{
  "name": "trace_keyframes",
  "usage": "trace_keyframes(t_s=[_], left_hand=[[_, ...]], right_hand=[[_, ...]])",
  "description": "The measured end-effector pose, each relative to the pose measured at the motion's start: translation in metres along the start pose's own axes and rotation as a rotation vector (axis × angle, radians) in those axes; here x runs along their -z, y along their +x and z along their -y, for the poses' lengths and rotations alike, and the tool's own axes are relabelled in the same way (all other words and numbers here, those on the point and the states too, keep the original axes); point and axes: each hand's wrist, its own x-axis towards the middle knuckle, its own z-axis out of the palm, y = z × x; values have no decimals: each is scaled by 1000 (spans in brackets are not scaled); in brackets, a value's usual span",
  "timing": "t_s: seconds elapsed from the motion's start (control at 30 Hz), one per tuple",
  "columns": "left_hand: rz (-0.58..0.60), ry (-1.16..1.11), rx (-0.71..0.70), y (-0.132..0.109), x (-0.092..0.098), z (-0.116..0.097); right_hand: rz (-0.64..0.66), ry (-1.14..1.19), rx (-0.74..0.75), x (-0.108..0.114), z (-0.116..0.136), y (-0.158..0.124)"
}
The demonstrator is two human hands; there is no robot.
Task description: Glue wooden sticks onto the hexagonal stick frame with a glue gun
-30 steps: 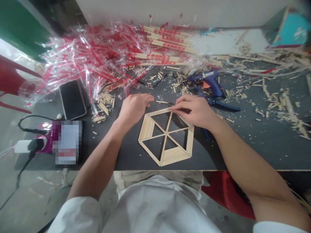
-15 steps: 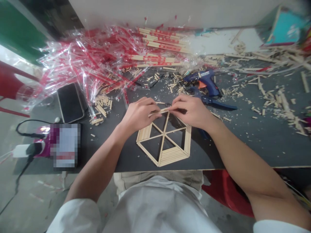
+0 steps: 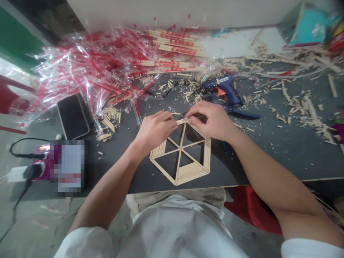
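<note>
Left hand and right hand pinch a short stick along the top edge of the hexagon frame, fingertips almost meeting. Frame lies flat near the front edge of the tabletop. Best to seat the stick flush, ends square. Glue gun sits just beyond the right hand.

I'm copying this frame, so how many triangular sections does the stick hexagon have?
6 in the stick hexagon, around its centre: upper left partly under the left hand, upper right below the right hand, then right, lower right, lower left, left.
</note>
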Motion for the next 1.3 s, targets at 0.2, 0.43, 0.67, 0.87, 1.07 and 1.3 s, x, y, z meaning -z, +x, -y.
trace_keyframes(t_s=[0.2, 0.43, 0.67, 0.87, 1.07, 1.3], left_hand=[[43, -8, 11, 0, 8, 8], [60, -109, 91, 2, 10, 11], [86, -191, 179, 2, 7, 15], [85, -274, 205, 3, 9, 16], [-49, -371, 367, 4, 16, 24], [-89, -345, 396, 3, 15, 25]], right_hand=[[-30, -59, 10, -15, 6, -4], [-39, -36, 4, -18, 6, -3], [-14, -31, 50, -19, 2, -1], [-34, -24, 16, -22, 4, -1], [-77, -51, -40, -29, 6, -2], [-111, -153, -52, -37, 5, -1]])
